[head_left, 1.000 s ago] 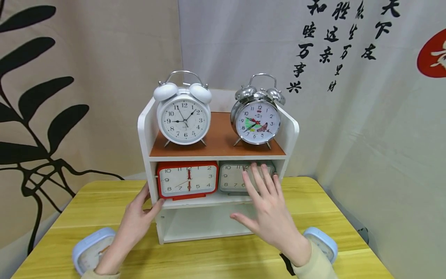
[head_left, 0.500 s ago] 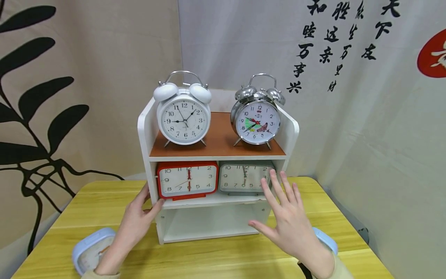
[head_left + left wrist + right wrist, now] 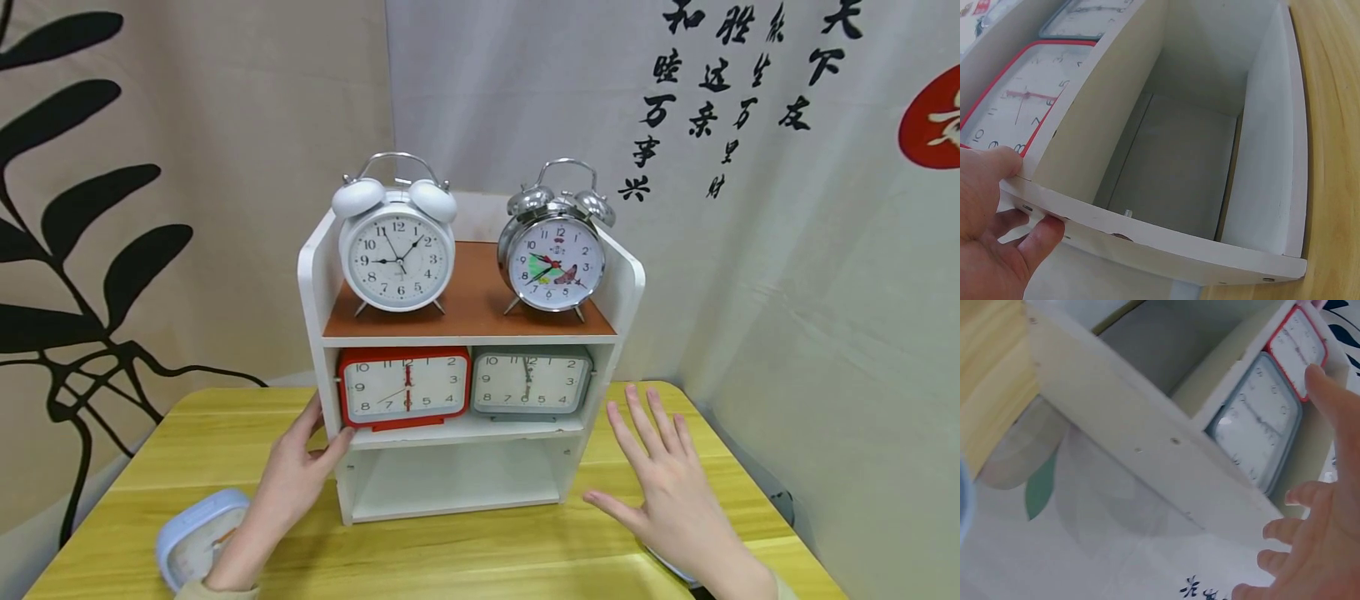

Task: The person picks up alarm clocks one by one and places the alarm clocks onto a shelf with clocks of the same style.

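A white shelf unit (image 3: 465,341) with a brown top board (image 3: 474,292) stands on the wooden table. My left hand (image 3: 295,473) holds its left side panel, thumb on the front edge and fingers against the outer face. My right hand (image 3: 670,493) is off to the right of the unit, fingers spread, touching nothing. On the middle level sit a red rectangular clock (image 3: 431,387) and a grey-green one (image 3: 495,382), side by side. Two twin-bell alarm clocks, one white (image 3: 371,275) and one silver (image 3: 570,237), stand on top. In the left wrist view the bottom compartment (image 3: 1166,156) holds nothing.
A light-blue clock (image 3: 180,529) lies on the table (image 3: 420,562) behind my left forearm. Another blue-edged clock (image 3: 670,565) is mostly hidden under my right hand. A curtain (image 3: 480,108) with black writing and a leaf print hangs behind.
My right hand has moved from in front of the grey-green clock, out to the right and down past the unit's right side. The left hand and the clocks have stayed put.
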Demonstrator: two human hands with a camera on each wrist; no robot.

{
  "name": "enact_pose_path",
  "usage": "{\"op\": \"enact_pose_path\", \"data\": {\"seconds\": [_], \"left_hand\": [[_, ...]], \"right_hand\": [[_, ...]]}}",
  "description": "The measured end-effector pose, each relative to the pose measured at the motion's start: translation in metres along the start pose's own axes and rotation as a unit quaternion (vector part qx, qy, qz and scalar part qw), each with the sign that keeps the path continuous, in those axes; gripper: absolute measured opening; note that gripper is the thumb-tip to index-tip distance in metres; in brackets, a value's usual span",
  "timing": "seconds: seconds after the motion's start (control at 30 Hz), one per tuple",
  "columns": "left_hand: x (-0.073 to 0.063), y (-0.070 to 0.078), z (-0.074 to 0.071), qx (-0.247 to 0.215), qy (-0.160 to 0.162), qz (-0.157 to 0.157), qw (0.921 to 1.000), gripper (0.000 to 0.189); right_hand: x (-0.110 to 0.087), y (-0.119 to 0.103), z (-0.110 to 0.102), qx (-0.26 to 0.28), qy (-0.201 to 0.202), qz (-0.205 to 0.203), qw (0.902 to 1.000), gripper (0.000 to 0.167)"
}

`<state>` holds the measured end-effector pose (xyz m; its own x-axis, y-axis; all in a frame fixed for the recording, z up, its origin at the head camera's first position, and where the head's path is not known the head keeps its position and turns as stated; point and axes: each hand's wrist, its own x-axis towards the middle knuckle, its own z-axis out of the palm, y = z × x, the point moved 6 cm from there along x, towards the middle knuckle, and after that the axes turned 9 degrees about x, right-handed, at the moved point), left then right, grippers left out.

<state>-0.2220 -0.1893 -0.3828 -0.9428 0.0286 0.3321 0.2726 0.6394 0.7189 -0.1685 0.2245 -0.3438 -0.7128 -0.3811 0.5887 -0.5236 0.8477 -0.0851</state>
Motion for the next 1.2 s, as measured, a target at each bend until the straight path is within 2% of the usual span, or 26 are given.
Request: {"op": "enact_pose_path", "data": {"seconds": [0.6, 0.87, 1.2], "left_hand": [[0.0, 0.0, 0.001, -0.001, -0.003, -0.002, 1.0, 0.071], [-0.001, 0.001, 0.0, -0.002, 0.001, -0.001, 1.0, 0.07], [-0.001, 0.0, 0.0, 0.002, -0.001, -0.004, 1.0, 0.071]], "right_hand": [[-0.042, 0.046, 0.015, -0.037, -0.058, 0.044, 0.9967, 0.108], [-0.058, 0.067, 0.023, -0.01, -0.089, 0.093, 0.9916, 0.105], [-0.077, 0.083, 0.027, 0.007, -0.094, 0.125, 0.9877, 0.106]]}}
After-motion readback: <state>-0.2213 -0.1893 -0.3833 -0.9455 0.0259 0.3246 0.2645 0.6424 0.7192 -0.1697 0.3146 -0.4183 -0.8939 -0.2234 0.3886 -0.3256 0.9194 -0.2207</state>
